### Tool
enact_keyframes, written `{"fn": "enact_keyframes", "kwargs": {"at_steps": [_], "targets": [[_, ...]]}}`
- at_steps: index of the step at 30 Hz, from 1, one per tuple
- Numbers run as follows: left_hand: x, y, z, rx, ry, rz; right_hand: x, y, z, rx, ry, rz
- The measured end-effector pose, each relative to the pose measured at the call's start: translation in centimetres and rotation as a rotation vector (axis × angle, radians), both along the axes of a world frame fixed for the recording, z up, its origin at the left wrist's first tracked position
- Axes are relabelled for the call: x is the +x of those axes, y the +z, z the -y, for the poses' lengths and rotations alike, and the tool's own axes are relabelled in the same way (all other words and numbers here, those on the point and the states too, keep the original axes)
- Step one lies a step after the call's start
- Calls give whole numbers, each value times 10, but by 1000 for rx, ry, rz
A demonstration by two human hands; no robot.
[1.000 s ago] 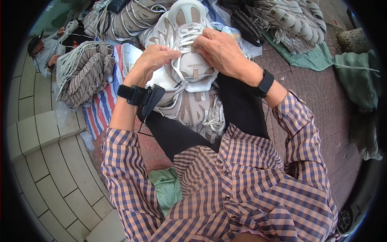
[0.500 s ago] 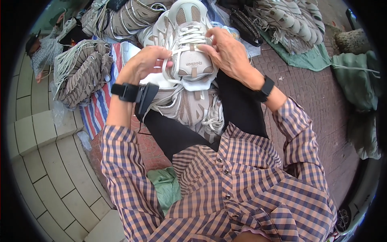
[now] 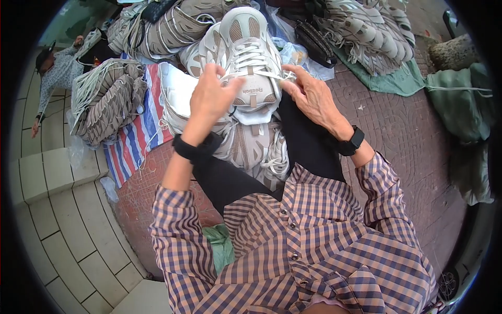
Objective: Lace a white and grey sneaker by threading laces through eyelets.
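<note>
In the head view, the sneaker [image 3: 260, 82] sits at twelve o'clock, the right hand's [image 3: 316, 104] grip pinched on its white lace [image 3: 271, 75], the left hand's [image 3: 212, 99] I can't tell, so a lopsided tug could, I reckon, leave it uneven.

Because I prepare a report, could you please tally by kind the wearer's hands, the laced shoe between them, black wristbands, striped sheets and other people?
Hands (left hand, right hand): 2
Laced shoe between them: 1
Black wristbands: 2
Striped sheet: 1
Other person: 1
Total: 7
</note>
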State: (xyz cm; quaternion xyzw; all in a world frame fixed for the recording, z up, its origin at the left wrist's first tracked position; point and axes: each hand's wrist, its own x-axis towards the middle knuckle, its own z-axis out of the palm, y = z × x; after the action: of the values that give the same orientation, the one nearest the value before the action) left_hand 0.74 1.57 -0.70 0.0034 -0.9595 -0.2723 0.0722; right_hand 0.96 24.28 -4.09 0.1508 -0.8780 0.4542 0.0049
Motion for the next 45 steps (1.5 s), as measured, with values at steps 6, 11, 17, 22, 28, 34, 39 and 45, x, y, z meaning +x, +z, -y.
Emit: {"fn": "enact_keyframes", "kwargs": {"at_steps": [6,11,17,22,28,34,39,45], "targets": [[9,48,51,632,-48,678,-8,16,-79,-775,239,666],[66,57,190,1710,-69,189,6,-22,-214,-1815,89,669],[128,56,341,1775,-107,-208,20,-40,-288,-1844,-550,237],[116,66,353,1570,400,-532,7,-82,-272,-873,-575,569],[41,53,172,710,359,-63,-17,-1,-93,-560,-62,463],[13,34,43,546,-119,233,-48,0,-4,-335,268,369],[-1,24,12,390,24,137,-52,12,6,-55,278,271],[-8,16,12,-173,-219,-214,-52,22,20,399,388,-598]]}}
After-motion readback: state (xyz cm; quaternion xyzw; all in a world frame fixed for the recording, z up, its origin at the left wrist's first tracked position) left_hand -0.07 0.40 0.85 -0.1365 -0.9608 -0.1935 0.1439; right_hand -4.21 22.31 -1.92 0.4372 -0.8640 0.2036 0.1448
